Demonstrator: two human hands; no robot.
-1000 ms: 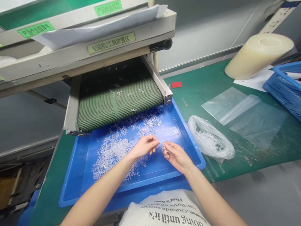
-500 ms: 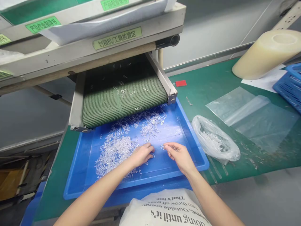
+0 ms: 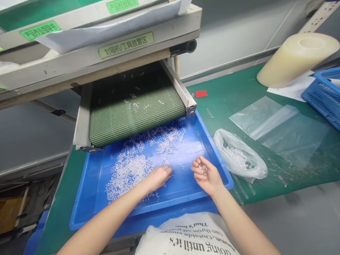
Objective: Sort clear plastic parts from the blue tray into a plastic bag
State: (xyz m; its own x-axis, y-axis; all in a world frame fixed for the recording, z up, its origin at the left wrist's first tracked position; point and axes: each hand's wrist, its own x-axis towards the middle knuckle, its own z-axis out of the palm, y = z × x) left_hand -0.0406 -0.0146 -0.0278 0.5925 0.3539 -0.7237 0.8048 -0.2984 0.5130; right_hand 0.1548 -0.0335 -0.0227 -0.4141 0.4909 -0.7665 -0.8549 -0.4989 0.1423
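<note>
A blue tray [image 3: 183,184] holds a heap of small clear plastic pieces [image 3: 130,173], with more scattered up to the conveyor end. My left hand [image 3: 160,175] is low over the tray, right of the heap, its fingers pinched together; what they hold, if anything, is hidden. My right hand [image 3: 207,174] is turned palm up over the tray's right part, fingers curled round several small clear plastic pieces [image 3: 203,168]. A single clear piece [image 3: 181,165] lies on the tray floor between the hands.
A green conveyor belt [image 3: 138,117] carrying a few clear pieces ends above the tray. To the right are an open plastic bag [image 3: 239,157] of pieces, a red tag [image 3: 200,93], flat clear bags [image 3: 278,131], a film roll [image 3: 294,63] and a blue basket [image 3: 322,94].
My right hand has moved right, away from my left, and turned palm up with the pieces in it. My left hand's fingers have drawn closer together. The view has shifted slightly.
</note>
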